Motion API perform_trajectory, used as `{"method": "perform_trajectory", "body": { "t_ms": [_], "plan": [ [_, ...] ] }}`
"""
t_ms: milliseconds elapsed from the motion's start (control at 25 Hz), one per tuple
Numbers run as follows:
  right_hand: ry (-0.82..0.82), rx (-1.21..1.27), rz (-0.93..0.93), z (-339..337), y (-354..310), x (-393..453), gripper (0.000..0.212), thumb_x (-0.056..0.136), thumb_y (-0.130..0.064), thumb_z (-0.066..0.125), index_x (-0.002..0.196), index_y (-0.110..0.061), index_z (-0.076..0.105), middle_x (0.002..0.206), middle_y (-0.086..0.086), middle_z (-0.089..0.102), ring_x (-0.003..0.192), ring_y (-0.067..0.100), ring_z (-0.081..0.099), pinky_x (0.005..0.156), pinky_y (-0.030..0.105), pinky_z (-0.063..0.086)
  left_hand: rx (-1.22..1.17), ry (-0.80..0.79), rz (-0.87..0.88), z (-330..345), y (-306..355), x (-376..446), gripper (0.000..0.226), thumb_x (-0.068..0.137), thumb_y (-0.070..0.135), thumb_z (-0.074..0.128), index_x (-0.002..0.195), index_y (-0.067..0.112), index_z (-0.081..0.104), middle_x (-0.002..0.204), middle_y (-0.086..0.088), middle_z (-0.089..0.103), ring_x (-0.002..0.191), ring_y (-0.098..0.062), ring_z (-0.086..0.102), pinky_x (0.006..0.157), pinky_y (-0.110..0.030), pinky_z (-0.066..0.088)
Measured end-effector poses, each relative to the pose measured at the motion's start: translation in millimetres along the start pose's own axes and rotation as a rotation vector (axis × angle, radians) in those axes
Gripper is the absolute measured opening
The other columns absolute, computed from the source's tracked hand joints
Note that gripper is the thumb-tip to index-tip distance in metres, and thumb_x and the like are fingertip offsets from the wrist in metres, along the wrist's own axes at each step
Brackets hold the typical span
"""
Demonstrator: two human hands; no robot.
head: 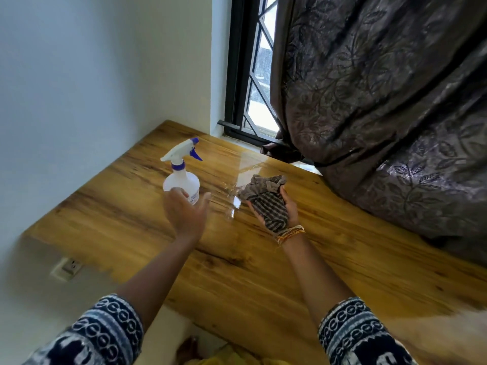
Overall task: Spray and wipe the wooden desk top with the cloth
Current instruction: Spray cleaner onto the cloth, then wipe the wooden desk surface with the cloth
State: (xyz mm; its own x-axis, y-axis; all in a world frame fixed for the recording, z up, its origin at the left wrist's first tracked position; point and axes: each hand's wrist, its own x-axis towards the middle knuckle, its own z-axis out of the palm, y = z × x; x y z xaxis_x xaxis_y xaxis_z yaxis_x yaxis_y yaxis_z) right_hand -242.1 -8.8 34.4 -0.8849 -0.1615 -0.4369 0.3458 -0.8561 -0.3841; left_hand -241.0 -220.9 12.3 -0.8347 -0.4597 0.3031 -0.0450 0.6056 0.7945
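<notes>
Desk top (263, 259): wet sheen nr window, spray prob. done. Spray bottle (181, 177) upright; left hand (185, 206) open beside. Right hand (276, 209) clutches cloth (266, 198). Wiping left.

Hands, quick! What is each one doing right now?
Left hand: open, fingers spread beside the spray bottle, not gripping it.
Right hand: closed around the striped cloth, held above the desk top.

spray bottle (181, 177) on desk (263, 259), left of cloth (266, 201)
</notes>
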Motion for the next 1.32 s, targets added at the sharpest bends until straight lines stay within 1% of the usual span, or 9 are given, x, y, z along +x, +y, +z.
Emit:
{"method": "perform_trajectory", "body": {
  "t_ms": [160, 480, 680, 760, 880, 1000, 1160, 1240, 1320],
  "plan": [
    [-0.017, 0.015, 0.043, -3.3, -13.1, 2.7, 0.061, 0.097, -0.045, 0.049, 0.139, -0.002, 0.047, 0.143, 0.024, 0.049, 0.128, 0.04, 0.048, 0.092, 0.051, 0.052, 0.001, -0.292, 0.175, 25.7, 12.1, -16.4, 0.027, 0.086, 0.035, 0.068, 0.091, 0.015, 0.051, 0.089, -0.002, 0.052, 0.081, -0.016, 0.048, 0.07, -0.031, 0.046],
    [0.051, -0.083, -0.006, 14.6, -48.2, 86.4, 0.053, 0.103, -0.047, 0.033, 0.125, -0.006, 0.057, 0.117, 0.017, 0.062, 0.105, 0.032, 0.059, 0.075, 0.048, 0.057, 0.101, -0.518, 0.272, 99.2, 36.1, 44.7, 0.033, 0.1, 0.028, 0.044, 0.124, 0.008, 0.056, 0.122, -0.008, 0.059, 0.108, -0.021, 0.055, 0.093, -0.037, 0.045],
    [0.139, -0.198, -0.124, 27.5, -73.9, 170.5, 0.053, 0.098, -0.052, 0.045, 0.123, -0.008, 0.061, 0.115, 0.016, 0.066, 0.101, 0.029, 0.064, 0.092, 0.043, 0.054, 0.232, -0.539, 0.169, 158.8, 22.2, 95.6, 0.044, 0.101, 0.031, 0.038, 0.14, 0.012, 0.043, 0.15, -0.007, 0.042, 0.14, -0.021, 0.035, 0.118, -0.049, 0.022],
    [0.181, -0.482, -0.256, 33.0, -80.6, 199.8, 0.055, 0.089, -0.055, 0.059, 0.121, -0.011, 0.063, 0.111, 0.013, 0.069, 0.1, 0.027, 0.067, 0.096, 0.044, 0.053, 0.379, -0.511, 0.202, 173.2, 10.6, 104.9, 0.048, 0.101, 0.033, 0.036, 0.145, 0.014, 0.037, 0.157, -0.007, 0.03, 0.146, -0.021, 0.023, 0.12, -0.046, 0.015],
    [0.264, -1.367, -0.598, 44.0, -76.9, 233.9, 0.032, 0.096, -0.04, 0.054, 0.106, -0.014, 0.069, 0.099, 0.004, 0.07, 0.094, 0.018, 0.064, 0.084, 0.031, 0.049, 0.514, -0.477, 0.296, 185.9, 2.9, 108.2, 0.051, 0.101, 0.037, 0.03, 0.147, 0.015, 0.033, 0.159, -0.008, 0.025, 0.148, -0.023, 0.018, 0.119, -0.046, 0.016],
    [0.348, -1.996, -0.597, 55.8, -63.0, 277.8, 0.038, 0.097, -0.049, 0.045, 0.115, -0.022, 0.065, 0.117, 0.006, 0.064, 0.107, 0.024, 0.058, 0.087, 0.034, 0.045, 0.559, -0.461, 0.314, 189.9, 0.4, 108.7, 0.054, 0.1, 0.037, 0.025, 0.149, 0.014, 0.031, 0.159, -0.008, 0.025, 0.148, -0.023, 0.018, 0.118, -0.046, 0.017],
    [0.222, -2.169, -0.151, 106.7, -61.4, 338.3, 0.056, 0.094, -0.058, 0.039, 0.134, -0.022, 0.052, 0.131, 0.01, 0.06, 0.119, 0.031, 0.056, 0.09, 0.038, 0.043, 0.59, -0.449, 0.329, 192.6, -1.6, 109.1, 0.054, 0.099, 0.036, 0.02, 0.147, 0.014, 0.034, 0.157, -0.008, 0.03, 0.147, -0.024, 0.023, 0.116, -0.046, 0.02],
    [0.12, -2.227, -0.141, 125.3, -51.1, 355.1, 0.059, 0.096, -0.056, 0.038, 0.14, -0.016, 0.043, 0.135, 0.012, 0.057, 0.122, 0.032, 0.054, 0.093, 0.038, 0.043, 0.596, -0.463, 0.32, 194.2, -3.3, 111.2, 0.056, 0.098, 0.036, 0.017, 0.147, 0.015, 0.032, 0.157, -0.009, 0.03, 0.147, -0.024, 0.022, 0.116, -0.046, 0.019],
    [0.055, -2.243, -0.186, 122.8, -44.5, 362.2, 0.054, 0.097, -0.056, 0.038, 0.131, -0.016, 0.052, 0.128, 0.01, 0.061, 0.118, 0.03, 0.057, 0.086, 0.035, 0.043, 0.61, -0.463, 0.312, 193.2, -3.4, 111.2, 0.056, 0.098, 0.035, 0.017, 0.148, 0.015, 0.031, 0.157, -0.009, 0.03, 0.148, -0.023, 0.02, 0.116, -0.046, 0.018]
  ]
}}
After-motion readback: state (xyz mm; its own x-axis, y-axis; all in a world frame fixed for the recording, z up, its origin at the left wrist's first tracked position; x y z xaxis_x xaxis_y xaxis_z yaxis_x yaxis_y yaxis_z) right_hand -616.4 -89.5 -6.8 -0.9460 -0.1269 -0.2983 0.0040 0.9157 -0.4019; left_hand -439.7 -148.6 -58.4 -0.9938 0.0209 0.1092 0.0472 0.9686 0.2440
